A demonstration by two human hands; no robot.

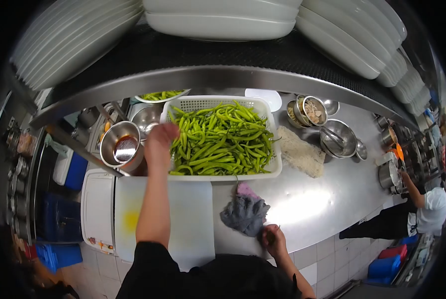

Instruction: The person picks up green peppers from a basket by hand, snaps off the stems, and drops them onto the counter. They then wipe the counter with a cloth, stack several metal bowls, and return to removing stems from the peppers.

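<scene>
The person's left hand (pixel 161 139) is at the left rim of a white basket (pixel 243 177) full of green peppers (pixel 223 142), near a metal pot (pixel 114 130) of dark red liquid. The right hand (pixel 274 240), fingers curled around something too small to identify, is just beside a grey cloth (pixel 245 215) on the metal desk (pixel 347 179). A yellow-stained white board (pixel 193 219) lies under the left forearm.

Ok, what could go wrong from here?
Spill: the left hand is close to the metal pot of dark red liquid; a knock might tip it toward the pale board.
Spillover: green peppers are heaped in the white basket, some right by its rim; a bump could drop a few.
Snag: the grey cloth lies beside the right hand and could get dragged.
</scene>
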